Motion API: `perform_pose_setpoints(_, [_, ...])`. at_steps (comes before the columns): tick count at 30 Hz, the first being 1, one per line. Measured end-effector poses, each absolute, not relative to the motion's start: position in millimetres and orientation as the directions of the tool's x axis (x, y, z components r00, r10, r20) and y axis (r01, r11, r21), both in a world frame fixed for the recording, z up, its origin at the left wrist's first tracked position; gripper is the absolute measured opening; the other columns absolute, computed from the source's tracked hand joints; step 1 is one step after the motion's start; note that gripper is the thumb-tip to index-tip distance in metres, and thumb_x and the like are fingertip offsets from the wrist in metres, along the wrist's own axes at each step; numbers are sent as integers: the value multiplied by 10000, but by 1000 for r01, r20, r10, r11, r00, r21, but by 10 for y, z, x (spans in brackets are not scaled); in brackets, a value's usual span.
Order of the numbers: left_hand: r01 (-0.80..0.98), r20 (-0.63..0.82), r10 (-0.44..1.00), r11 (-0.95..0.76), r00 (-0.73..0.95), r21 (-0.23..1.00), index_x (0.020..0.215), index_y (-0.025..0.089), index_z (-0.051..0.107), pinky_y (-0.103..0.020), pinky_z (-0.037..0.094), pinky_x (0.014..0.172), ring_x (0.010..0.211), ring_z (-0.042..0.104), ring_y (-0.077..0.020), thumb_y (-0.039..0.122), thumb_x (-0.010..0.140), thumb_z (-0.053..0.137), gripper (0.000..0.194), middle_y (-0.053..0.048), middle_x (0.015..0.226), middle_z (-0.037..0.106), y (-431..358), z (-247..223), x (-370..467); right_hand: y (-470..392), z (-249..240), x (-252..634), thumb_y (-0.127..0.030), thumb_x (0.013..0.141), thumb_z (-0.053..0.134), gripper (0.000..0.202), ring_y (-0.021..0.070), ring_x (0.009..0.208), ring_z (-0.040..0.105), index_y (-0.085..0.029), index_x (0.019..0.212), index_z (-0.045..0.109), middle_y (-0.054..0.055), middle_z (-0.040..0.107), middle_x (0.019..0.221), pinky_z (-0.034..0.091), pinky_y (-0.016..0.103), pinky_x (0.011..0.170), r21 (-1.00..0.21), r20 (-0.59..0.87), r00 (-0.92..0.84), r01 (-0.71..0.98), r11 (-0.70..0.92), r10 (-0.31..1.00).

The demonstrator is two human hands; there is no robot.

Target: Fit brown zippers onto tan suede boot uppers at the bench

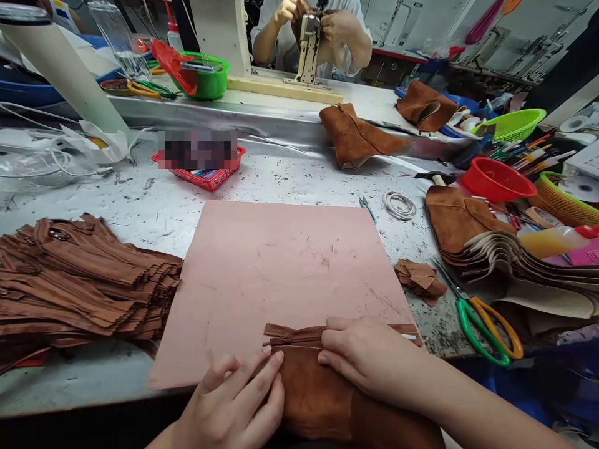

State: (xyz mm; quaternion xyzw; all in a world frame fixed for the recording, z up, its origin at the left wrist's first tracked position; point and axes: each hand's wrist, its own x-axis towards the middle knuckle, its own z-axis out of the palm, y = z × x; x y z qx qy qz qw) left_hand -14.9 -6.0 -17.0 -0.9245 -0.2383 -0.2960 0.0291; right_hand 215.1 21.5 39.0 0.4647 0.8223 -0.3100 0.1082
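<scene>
A brown suede piece (318,396) hangs over the front edge of the pink board (276,262), its upper edge lying along a brown zipper (297,337). My left hand (238,396) is closed at the upper left corner of the suede, thumb and finger pressed together on it by the zipper's end. Further right, my right hand (367,352) lies across the zipper and the suede edge, fingers curled onto both. The zipper's right end shows beyond that hand. Part of it is hidden beneath the fingers.
Many brown zippers (79,280) are heaped at left. To the right lie scissors (482,324), small brown scraps (418,280) and stacked suede pieces (468,218). A red basket (213,178) stands behind the board. Across the table, a person's hands (339,28) are at a machine (309,50).
</scene>
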Motion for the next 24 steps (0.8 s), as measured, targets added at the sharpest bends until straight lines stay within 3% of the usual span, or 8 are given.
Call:
perform_pose_setpoints(18, [493,469,476,-865,744,96,827,178,630,-342,314,757,957,572,-199,128,878,336,303,-70,1025,671,-34,-132,-122,220,376,2125,-286,880,405,244,146,639,567,-172,771,589,28,604,811,317,251,547,-378,-477,-521,849,370,708])
perform_pose_setpoints(24, [527,420,535,-837,733,147,831,185,625,-321,294,815,953,530,-181,140,859,311,318,-36,982,677,0,-62,-88,202,396,2239,-350,855,454,254,141,629,540,-176,706,563,14,612,720,289,239,535,-370,-476,-430,889,270,767])
